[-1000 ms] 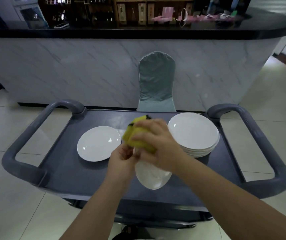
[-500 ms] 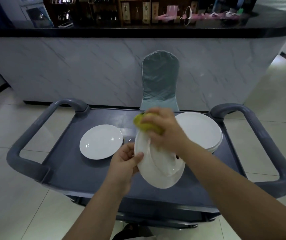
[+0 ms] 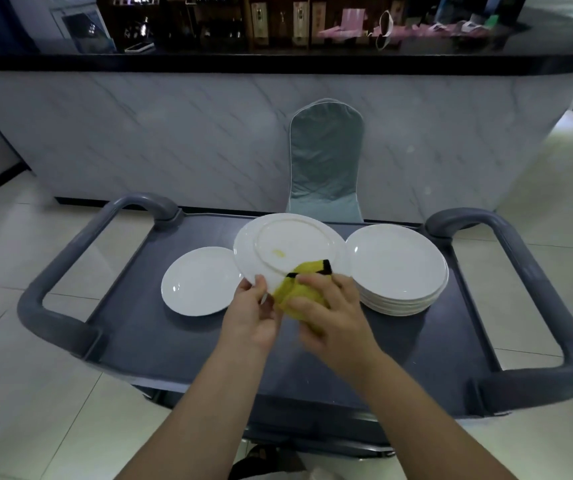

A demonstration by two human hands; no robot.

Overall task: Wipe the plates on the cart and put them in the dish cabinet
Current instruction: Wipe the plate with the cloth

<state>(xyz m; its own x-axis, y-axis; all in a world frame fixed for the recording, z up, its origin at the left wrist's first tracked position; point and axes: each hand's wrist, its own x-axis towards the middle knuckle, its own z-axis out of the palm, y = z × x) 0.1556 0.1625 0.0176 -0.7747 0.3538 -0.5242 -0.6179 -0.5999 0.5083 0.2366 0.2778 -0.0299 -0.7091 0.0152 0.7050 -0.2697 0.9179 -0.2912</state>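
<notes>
My left hand (image 3: 255, 315) grips the near rim of a white plate (image 3: 286, 245), held tilted above the grey cart (image 3: 174, 337) with its underside and foot ring facing me. A small yellow smear shows on that underside. My right hand (image 3: 326, 311) is closed on a yellow cloth (image 3: 300, 287) with a black edge, pressed against the plate's lower right rim. A single white plate (image 3: 196, 284) lies on the cart to the left. A stack of several white plates (image 3: 397, 268) stands on the right.
The cart has thick grey loop handles on the left (image 3: 66, 271) and right (image 3: 534, 306). Behind it stands a chair with a grey-green cover (image 3: 326, 161) against a marble-fronted bar counter (image 3: 174, 133). Shelves with bottles lie beyond. Pale tiled floor surrounds the cart.
The held plate has been turned over and raised, so its underside now faces me. The cloth hand moved from the plate's upper edge down to its lower right rim.
</notes>
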